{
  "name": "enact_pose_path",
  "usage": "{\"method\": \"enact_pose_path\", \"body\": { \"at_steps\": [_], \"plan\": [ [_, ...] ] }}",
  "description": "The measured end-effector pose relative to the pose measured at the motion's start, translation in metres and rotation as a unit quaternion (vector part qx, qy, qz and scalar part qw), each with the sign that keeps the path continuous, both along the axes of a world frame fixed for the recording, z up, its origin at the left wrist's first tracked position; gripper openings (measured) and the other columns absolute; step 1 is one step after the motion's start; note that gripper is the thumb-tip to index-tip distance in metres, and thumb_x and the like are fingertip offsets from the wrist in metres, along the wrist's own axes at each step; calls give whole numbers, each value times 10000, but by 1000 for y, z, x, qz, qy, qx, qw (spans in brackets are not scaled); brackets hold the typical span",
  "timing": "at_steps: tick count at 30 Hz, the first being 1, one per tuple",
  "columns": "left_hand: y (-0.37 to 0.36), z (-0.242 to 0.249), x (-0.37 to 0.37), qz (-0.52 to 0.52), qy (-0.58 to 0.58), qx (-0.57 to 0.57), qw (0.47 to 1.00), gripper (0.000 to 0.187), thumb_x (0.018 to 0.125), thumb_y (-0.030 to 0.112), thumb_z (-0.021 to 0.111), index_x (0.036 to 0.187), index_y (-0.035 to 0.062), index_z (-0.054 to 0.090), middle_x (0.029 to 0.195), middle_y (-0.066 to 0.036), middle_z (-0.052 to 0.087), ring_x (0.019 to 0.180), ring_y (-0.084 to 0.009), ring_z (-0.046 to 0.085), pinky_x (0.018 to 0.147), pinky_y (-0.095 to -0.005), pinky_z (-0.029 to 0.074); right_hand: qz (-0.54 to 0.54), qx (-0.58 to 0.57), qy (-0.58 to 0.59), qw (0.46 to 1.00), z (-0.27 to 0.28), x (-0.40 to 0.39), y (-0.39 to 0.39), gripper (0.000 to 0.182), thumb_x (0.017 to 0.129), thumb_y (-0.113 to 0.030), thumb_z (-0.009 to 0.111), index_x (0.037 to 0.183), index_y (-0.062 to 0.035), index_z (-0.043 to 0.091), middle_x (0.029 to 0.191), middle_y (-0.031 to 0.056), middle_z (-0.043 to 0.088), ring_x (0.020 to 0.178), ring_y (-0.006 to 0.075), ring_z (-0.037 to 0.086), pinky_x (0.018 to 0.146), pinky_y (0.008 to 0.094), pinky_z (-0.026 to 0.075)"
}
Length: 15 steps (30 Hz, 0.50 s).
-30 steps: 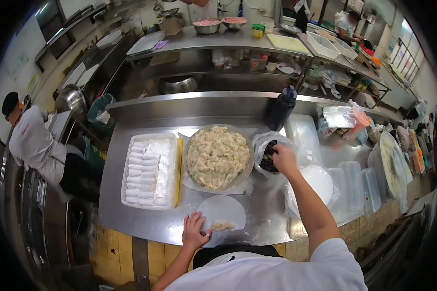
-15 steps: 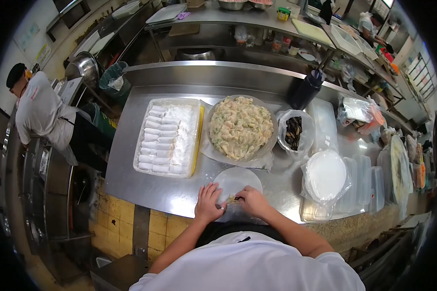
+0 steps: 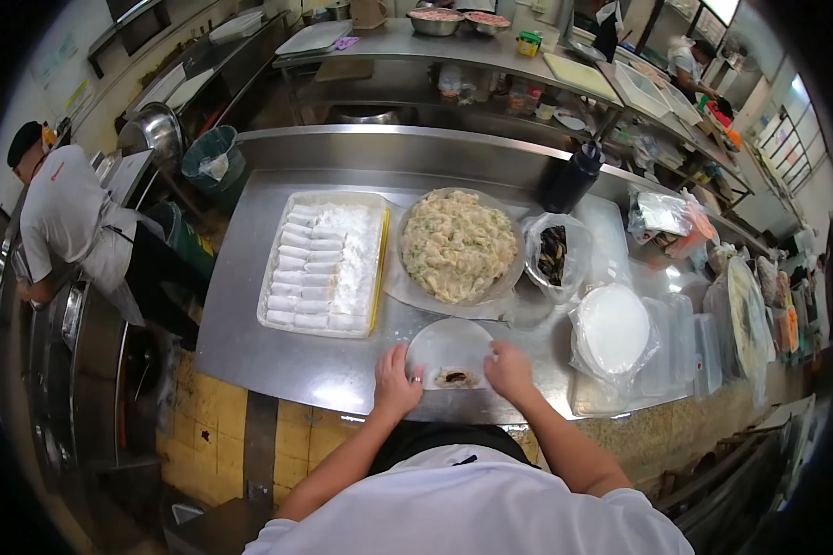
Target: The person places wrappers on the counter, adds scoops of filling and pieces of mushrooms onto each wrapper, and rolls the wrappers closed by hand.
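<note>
A round translucent wrapper sheet [image 3: 449,340] lies on the steel table in front of me. On its near part sits a small mound of pale filling with dark strips [image 3: 455,377]. My left hand [image 3: 398,382] is at the sheet's left edge, its fingers drawn together on the rim. At the right edge, my right hand [image 3: 509,371] has bent fingers pinching the rim, slightly blurred. Just beyond the sheet stands a large bowl of chunky pale filling [image 3: 458,248]. To the left, a white tray [image 3: 275,217] holds rows of white rolls [image 3: 304,278] beside white powder.
A bagged bowl of dark strips [image 3: 553,256] stands right of the large bowl, near a dark bottle [image 3: 572,176]. Bagged round white sheets [image 3: 611,327] and clear plastic containers [image 3: 671,335] occupy the right side. A co-worker [image 3: 79,217] stands at the left counter.
My right hand has left the filling and moved right to the sheet's edge, uncovering the mound with dark strips. My left fingers, spread before, have drawn together at the left edge.
</note>
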<state>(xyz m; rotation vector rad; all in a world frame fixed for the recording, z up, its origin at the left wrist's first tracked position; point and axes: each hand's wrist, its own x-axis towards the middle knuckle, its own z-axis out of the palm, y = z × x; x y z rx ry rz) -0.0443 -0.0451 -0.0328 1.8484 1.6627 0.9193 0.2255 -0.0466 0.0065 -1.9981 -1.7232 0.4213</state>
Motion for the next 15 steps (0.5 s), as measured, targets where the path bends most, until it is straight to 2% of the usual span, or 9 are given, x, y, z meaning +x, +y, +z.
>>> {"method": "enact_pose_path", "body": {
  "at_steps": [3,6,9,10,12,15],
  "plan": [
    [19,21,3,9,91,-94,991,439,906,250,797,1287,51,706,1285,-204,672,1235,-426,603,1101,-543,460,-53,-156,-1,986,6,18,9,294,849,-187,785,1078,-3,802,1000,246,791,916,410,772,842,494,607],
    [34,18,2,-38,108,-130,985,242,906,230,790,1078,65,746,1209,-187,698,1226,-417,604,1077,-531,466,-58,-137,64,987,-24,23,5,335,814,-192,800,1066,27,772,908,253,776,800,383,769,778,486,605],
    [32,18,2,-32,108,-70,991,152,906,194,778,946,55,730,1103,-184,741,1131,-416,661,998,-527,512,-82,-93,144,982,-28,22,-3,274,851,-207,817,978,29,761,844,198,771,713,311,744,684,452,588],
    [31,18,1,-23,63,-111,992,159,918,192,774,965,46,731,1072,-187,751,1087,-414,680,964,-523,526,-129,-123,238,955,-25,20,-4,262,864,-215,824,948,24,755,818,169,758,695,283,727,653,436,569],
    [28,19,-2,-6,-26,-193,981,174,943,187,765,1004,27,735,1012,-193,770,998,-409,719,896,-517,555,-216,-179,416,865,-12,16,-11,262,890,-229,839,887,15,744,767,111,730,658,227,694,591,404,533],
    [11,8,-2,43,-90,-156,983,213,985,215,755,1060,16,740,932,-196,782,896,-403,750,823,-497,574,-207,-280,447,824,9,12,-24,252,917,-224,852,862,-1,748,748,40,694,641,167,658,549,363,485]
  ]
}}
